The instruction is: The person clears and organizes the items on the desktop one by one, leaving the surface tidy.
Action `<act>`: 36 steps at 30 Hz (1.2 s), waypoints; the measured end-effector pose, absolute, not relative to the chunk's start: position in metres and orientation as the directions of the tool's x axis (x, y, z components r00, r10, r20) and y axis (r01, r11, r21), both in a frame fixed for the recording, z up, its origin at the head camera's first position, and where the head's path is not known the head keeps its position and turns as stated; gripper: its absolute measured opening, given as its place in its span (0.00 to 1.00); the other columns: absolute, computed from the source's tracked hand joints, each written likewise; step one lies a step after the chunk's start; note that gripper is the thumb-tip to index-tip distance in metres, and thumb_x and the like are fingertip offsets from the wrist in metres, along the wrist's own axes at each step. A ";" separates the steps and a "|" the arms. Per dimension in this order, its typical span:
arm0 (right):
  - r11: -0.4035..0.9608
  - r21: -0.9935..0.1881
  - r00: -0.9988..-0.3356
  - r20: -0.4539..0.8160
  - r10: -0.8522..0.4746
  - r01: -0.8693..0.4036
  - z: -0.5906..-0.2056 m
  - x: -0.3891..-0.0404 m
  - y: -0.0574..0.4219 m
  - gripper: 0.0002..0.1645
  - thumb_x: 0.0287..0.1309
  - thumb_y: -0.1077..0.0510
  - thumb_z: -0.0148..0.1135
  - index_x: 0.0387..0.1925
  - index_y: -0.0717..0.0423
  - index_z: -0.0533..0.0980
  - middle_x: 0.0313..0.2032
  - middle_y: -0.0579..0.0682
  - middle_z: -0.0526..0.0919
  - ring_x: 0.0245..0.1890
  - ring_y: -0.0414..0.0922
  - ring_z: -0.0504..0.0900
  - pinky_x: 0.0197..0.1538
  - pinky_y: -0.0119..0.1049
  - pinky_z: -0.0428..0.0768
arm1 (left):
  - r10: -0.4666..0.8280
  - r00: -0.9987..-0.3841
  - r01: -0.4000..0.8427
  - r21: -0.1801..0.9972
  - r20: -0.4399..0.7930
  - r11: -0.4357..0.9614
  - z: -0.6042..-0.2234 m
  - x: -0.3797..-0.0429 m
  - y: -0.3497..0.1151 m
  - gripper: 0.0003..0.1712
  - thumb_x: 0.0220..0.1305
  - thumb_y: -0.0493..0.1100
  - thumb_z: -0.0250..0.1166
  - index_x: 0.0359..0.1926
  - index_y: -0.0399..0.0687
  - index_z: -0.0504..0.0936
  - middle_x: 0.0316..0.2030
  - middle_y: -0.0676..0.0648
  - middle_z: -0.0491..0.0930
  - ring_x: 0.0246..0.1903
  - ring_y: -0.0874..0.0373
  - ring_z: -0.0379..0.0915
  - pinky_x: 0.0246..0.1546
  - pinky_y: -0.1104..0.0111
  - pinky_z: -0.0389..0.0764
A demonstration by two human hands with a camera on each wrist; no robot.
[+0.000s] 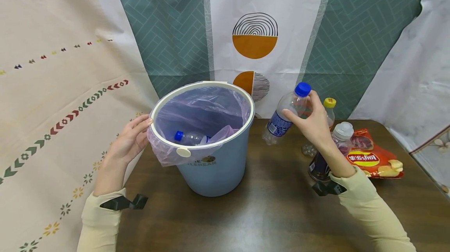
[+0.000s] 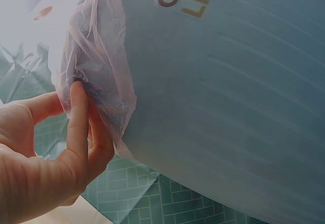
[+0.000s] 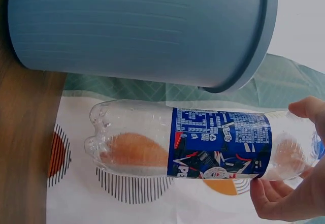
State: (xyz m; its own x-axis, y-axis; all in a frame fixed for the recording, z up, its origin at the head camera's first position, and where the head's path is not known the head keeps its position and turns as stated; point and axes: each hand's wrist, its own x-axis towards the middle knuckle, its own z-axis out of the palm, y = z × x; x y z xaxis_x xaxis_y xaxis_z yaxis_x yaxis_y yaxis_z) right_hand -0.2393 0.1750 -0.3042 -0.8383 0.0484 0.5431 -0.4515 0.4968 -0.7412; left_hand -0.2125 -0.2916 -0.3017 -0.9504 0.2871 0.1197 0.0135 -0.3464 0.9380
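In the head view a blue trash bin with a white rim and a pink plastic liner stands tilted toward me. My left hand grips the rim and liner at the bin's left side; the left wrist view shows its fingers against the folded liner. My right hand holds an empty plastic bottle by its upper part, right of the bin. This bottle has a blue cap and a blue label. Inside the bin lies another clear bottle with a blue cap.
Behind my right hand stand a bottle with a yellow cap and a dark-labelled bottle with a white cap. A red chip bag lies beside them on the brown table. Patterned cloth hangs behind the table.
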 end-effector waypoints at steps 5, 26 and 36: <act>0.460 -0.743 -0.820 0.570 0.057 -0.485 -0.299 -0.235 0.175 0.33 0.50 0.55 0.67 0.57 0.46 0.64 0.48 0.45 0.75 0.46 0.32 0.74 0.45 0.20 0.75 | 0.292 -0.948 0.020 0.938 0.127 -0.345 -0.302 -0.212 -0.292 0.10 0.69 0.35 0.45 0.46 0.44 0.72 0.33 0.51 0.80 0.29 0.64 0.79 0.30 0.78 0.81; 0.325 -0.695 -0.719 0.692 0.061 -0.641 -0.265 -0.205 0.163 0.31 0.50 0.65 0.63 0.56 0.54 0.65 0.43 0.35 0.76 0.43 0.35 0.75 0.43 0.21 0.75 | 0.298 -0.945 0.022 0.938 0.133 -0.346 -0.304 -0.212 -0.293 0.11 0.69 0.35 0.45 0.48 0.43 0.72 0.33 0.51 0.80 0.29 0.64 0.79 0.31 0.78 0.81; 0.265 -0.681 -0.686 0.722 0.088 -0.683 -0.270 -0.217 0.172 0.33 0.48 0.67 0.64 0.57 0.54 0.65 0.44 0.40 0.77 0.45 0.38 0.77 0.43 0.22 0.77 | 0.299 -0.946 0.019 0.941 0.126 -0.338 -0.303 -0.213 -0.293 0.11 0.69 0.35 0.45 0.48 0.43 0.71 0.34 0.51 0.80 0.30 0.64 0.79 0.32 0.78 0.81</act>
